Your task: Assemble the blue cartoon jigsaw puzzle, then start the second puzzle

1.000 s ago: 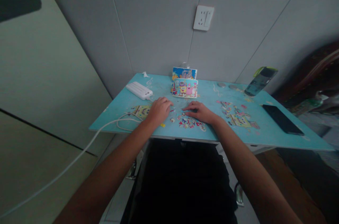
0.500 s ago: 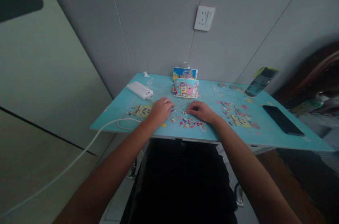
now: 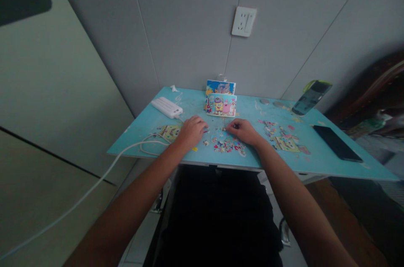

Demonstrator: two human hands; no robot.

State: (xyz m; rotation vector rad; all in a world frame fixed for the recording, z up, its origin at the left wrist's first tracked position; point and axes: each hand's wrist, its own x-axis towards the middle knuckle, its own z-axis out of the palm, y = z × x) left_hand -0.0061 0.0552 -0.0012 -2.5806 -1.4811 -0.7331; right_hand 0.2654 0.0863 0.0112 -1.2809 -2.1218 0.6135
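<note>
My left hand (image 3: 193, 130) rests on the table with its fingers loosely bent and lying down, fingertips beside small reddish puzzle pieces (image 3: 206, 131). What lies under its palm is hidden. My right hand (image 3: 242, 130) is closed in a pinch on a small puzzle piece (image 3: 224, 129), low over the table and a short way right of the left hand. Just in front of my body is a loose heap of colourful puzzle pieces (image 3: 227, 146). Behind the hands stands a cartoon picture card (image 3: 221, 105), with a second, blue card (image 3: 221, 87) behind it.
The blue table (image 3: 192, 155) meets a grey wall. At left lie a white power bank (image 3: 167, 107), its cable (image 3: 126, 148) and a yellow cartoon picture (image 3: 170, 132). At right are joined puzzle parts (image 3: 286, 144), a black phone (image 3: 337, 143) and a leaning dark bottle (image 3: 311, 97).
My right hand has shifted slightly up and away from the loose heap, with the small piece at its fingertips. My left hand stays in the same place.
</note>
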